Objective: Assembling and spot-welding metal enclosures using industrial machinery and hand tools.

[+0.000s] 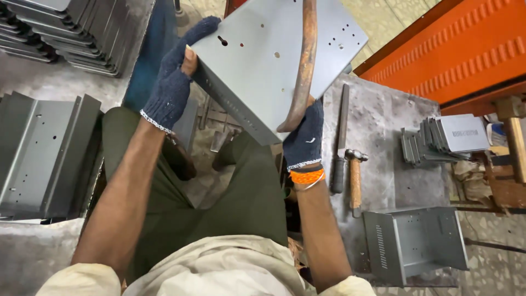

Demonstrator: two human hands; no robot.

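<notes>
I have the grey metal box (pixel 274 60) lifted over my lap, tilted with its punched face toward me. My left hand (pixel 172 82), in a dark knitted glove, is clamped on its far left corner, thumb on the face. My right hand (pixel 305 137), gloved too, is closed around the lower end of a rusty curved bar (pixel 304 60) that lies across the panel, and it seems to pinch the box's lower edge as well. To do this well, I think I should keep the left grip firm so the box cannot twist, and keep the bar flat against the sheet rather than on the small holes. The hammer (pixel 355 175) and file (pixel 341 137) lie on the steel bench (pixel 383 137) just right of my wrist, an open grey casing (pixel 416 241) nearer me.
</notes>
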